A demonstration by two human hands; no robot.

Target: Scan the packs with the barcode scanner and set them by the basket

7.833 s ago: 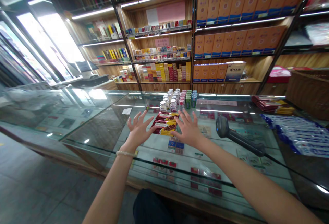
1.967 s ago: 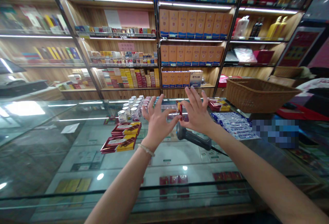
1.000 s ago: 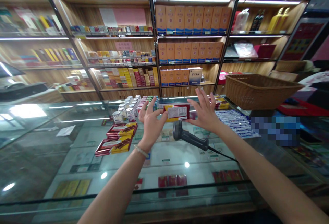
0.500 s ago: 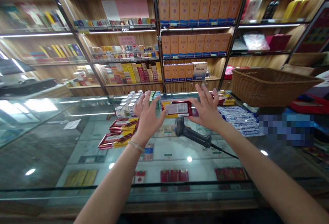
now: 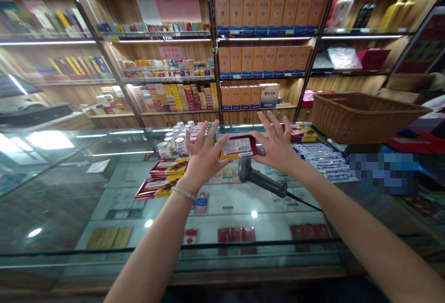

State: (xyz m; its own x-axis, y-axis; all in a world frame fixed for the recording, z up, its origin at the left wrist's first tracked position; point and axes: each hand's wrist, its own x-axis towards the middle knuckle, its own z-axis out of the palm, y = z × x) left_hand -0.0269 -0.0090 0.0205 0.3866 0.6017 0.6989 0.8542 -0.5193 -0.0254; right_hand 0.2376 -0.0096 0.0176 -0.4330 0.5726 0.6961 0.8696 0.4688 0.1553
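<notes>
A red and yellow wrapped chocolate bar (image 5: 239,146), its pale label and barcode facing up, lies between my hands above the glass counter. At its left end, my left hand (image 5: 205,159) has thumb and forefinger on the edge, the other fingers spread. My right hand (image 5: 276,147) has thumb and forefinger at the right end, its other fingers raised. Yellow wrapping shows along the bar's lower edge; whether more bars lie beneath is hidden. Just in front is a dark handheld barcode scanner (image 5: 262,177) with a cable. Similar chocolate bars (image 5: 163,177) lie in piles left of my left hand.
Lidded jars (image 5: 170,147) stand behind my left hand. Blue and white packets (image 5: 321,160) lie in a row at right, near a wicker basket (image 5: 361,117). Across the glass counter (image 5: 222,228) rise shelves with orange boxes (image 5: 264,10); cigarette packs (image 5: 236,235) show under the glass.
My left hand has shifted slightly right and its fingers spread wider beside the bar's left end. My right hand has moved slightly left. The bar now looks tilted flatter.
</notes>
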